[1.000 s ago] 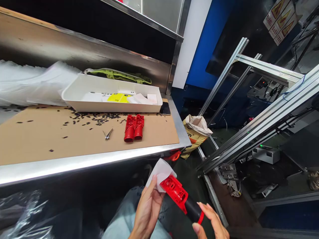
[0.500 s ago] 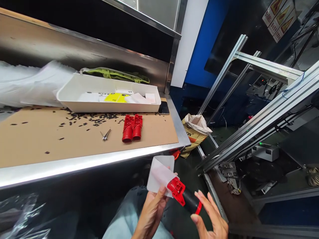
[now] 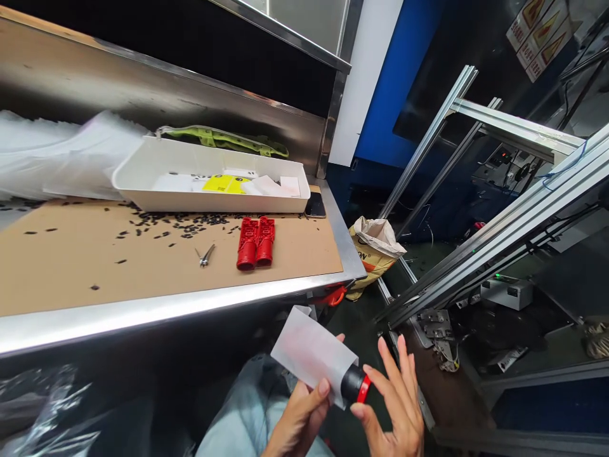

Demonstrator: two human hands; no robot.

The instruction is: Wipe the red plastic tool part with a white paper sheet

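Note:
My left hand point(image 3: 304, 409) is closed around a white translucent sleeve bag point(image 3: 309, 349), thumb on its near side. Inside the bag sits most of a red and black cylindrical plastic part point(image 3: 352, 383); its black end with a red rim sticks out of the opening. Thumb and index finger of my right hand point(image 3: 392, 400) pinch that red rim, while the other fingers are spread. On the bench lie two red plastic parts point(image 3: 255, 244) side by side, with a small nail clipper point(image 3: 205, 255) to their left.
A white tray point(image 3: 219, 202) with papers and yellow labels stands on the cardboard-covered bench point(image 3: 157, 279). Small black pieces point(image 3: 190, 225) are scattered before it. A stack of white bags point(image 3: 66, 158) lies left, a phone point(image 3: 314, 204) right. Beyond the bench stand a paper sack point(image 3: 375, 254) and a metal frame point(image 3: 476, 241).
The red and black part has slid deeper into the white bag, so its red body is now covered. My right hand has moved left with the rim.

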